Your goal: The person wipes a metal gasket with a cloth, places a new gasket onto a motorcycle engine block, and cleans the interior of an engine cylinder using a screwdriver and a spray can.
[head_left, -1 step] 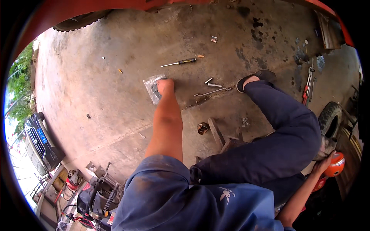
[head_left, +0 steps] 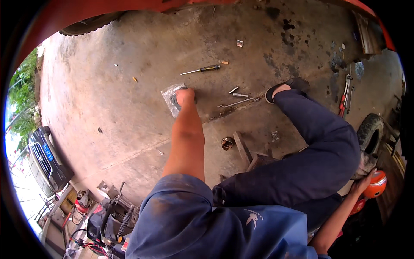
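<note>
My left hand [head_left: 185,94] reaches down to the concrete floor and grips a clear plastic bag [head_left: 169,91] with a flat grey gasket [head_left: 174,100] inside. The hand covers part of both, and its fingertips are hidden. Beyond it lies a screwdriver [head_left: 200,70] with a dark handle. To its right are two short metal sockets [head_left: 240,95] and a long bent-ended wrench [head_left: 238,103]. My right hand [head_left: 359,185] is low at the far right, against a greyish worn part [head_left: 366,165] and a shiny orange rounded object [head_left: 375,184]; its grip is unclear.
A small round oily metal part [head_left: 227,143] stands near a wooden stool [head_left: 243,151]. My bent leg [head_left: 319,129] crosses the right side. Red-handled cutters [head_left: 343,101] and a loose tire [head_left: 371,133] lie farther right. Motorbike parts [head_left: 114,220] fill the lower left; a parked car [head_left: 47,162] is behind them.
</note>
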A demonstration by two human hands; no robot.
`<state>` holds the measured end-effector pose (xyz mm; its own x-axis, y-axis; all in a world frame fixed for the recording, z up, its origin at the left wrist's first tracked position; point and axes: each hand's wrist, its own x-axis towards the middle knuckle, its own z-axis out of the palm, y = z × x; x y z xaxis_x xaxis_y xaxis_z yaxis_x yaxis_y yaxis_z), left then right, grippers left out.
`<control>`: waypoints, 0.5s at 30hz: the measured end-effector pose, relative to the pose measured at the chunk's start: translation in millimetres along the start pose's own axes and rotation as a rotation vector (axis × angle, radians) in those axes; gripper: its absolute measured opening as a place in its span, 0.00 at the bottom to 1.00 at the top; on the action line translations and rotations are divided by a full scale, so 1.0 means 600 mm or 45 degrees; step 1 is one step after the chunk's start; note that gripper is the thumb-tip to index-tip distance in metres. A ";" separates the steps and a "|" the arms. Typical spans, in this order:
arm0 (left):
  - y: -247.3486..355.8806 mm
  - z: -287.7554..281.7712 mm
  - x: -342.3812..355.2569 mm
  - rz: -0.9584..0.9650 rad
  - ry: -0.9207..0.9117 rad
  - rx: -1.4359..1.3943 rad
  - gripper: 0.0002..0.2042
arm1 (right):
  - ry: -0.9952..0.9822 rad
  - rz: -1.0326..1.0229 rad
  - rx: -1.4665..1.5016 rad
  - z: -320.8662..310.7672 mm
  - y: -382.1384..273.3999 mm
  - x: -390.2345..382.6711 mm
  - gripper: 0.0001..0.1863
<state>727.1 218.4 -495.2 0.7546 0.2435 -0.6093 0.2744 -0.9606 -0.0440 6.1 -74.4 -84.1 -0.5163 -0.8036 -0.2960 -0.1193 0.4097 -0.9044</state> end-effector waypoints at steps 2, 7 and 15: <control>-0.011 -0.009 -0.013 0.006 0.042 0.021 0.36 | 0.000 0.013 0.001 0.008 0.005 0.000 0.36; -0.017 -0.013 -0.033 0.012 0.067 -0.045 0.45 | -0.046 -0.065 0.012 -0.013 0.029 0.016 0.35; -0.005 0.030 0.007 -0.224 -0.017 -0.184 0.42 | -0.035 0.002 -0.033 -0.033 0.028 0.005 0.34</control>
<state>718.5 219.6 -512.0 0.6799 0.4029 -0.6127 0.4845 -0.8740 -0.0371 -14.4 -61.6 -94.3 -0.4929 -0.8143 -0.3064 -0.1402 0.4220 -0.8957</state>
